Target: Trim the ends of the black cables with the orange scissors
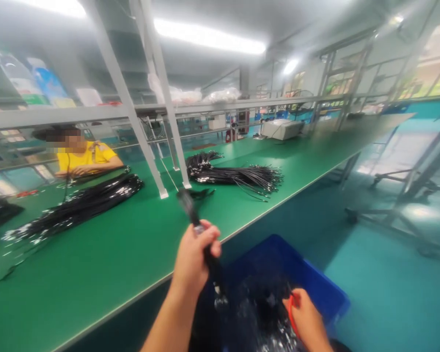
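My left hand is closed around a bundle of black cables at the table's front edge. The bundle's upper end is blurred; its lower end hangs over the blue bin. My right hand grips red-handled scissors above the right part of the bin, and their blades are hard to make out. In the blue bin lie dark cables with shiny ends, smeared by motion. A large bundle of black cables rests on the green table beyond my left hand, with a small dark bunch near it.
More black cables lie on the green table at left, where a person in a yellow top sits across. Metal posts rise from the table and carry a shelf with bottles. A white box stands farther back.
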`<state>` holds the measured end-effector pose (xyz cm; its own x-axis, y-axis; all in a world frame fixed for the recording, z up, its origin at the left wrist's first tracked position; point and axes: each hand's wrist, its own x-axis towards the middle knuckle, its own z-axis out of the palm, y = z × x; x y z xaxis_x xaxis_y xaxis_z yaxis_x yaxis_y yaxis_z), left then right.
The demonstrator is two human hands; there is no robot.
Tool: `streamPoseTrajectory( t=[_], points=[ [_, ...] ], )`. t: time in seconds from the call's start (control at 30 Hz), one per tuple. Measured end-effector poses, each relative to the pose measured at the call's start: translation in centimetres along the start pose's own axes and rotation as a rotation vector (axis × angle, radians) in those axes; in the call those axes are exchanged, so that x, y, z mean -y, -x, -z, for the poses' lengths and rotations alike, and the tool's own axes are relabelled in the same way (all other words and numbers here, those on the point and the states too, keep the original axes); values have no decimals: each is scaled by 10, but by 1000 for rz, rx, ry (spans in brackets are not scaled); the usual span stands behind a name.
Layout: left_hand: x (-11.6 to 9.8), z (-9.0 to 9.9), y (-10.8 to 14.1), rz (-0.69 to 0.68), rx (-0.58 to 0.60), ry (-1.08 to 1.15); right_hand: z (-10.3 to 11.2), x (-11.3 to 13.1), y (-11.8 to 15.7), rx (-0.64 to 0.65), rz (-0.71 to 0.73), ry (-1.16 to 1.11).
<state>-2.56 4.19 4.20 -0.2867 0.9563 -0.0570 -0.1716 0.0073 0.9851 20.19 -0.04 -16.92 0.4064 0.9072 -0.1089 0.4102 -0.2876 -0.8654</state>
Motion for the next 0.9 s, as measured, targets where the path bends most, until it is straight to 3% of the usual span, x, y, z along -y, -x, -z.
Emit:
streamPoseTrajectory(
  t=[0.07,0.17,0.33,0.43,0.63,0.77,0.83,0.9],
  points=[
    [-5,-32,9,-35,147,27,17,-7,-10,-83,-48,-15],
    [-25,-58,12,-120,277,75,33,0,-19,-161,-68,-79],
    [-75,-63,-1,-210,447,9,53,45,-24,-157,-1,-283],
    [-101,-62,-6,-407,488,4,62,78,-27,-138,52,-464],
    [-167,-68,-1,-938,484,-69,67,115,-31,-82,67,-687],
    [-210,-78,5,-1276,328,-215,53,117,-29,8,44,-727],
    [-215,-85,-1,-1428,206,-329,42,117,-29,64,33,-724],
    [-202,-90,-13,-1533,78,-577,33,118,-35,112,31,-715]
  ],
)
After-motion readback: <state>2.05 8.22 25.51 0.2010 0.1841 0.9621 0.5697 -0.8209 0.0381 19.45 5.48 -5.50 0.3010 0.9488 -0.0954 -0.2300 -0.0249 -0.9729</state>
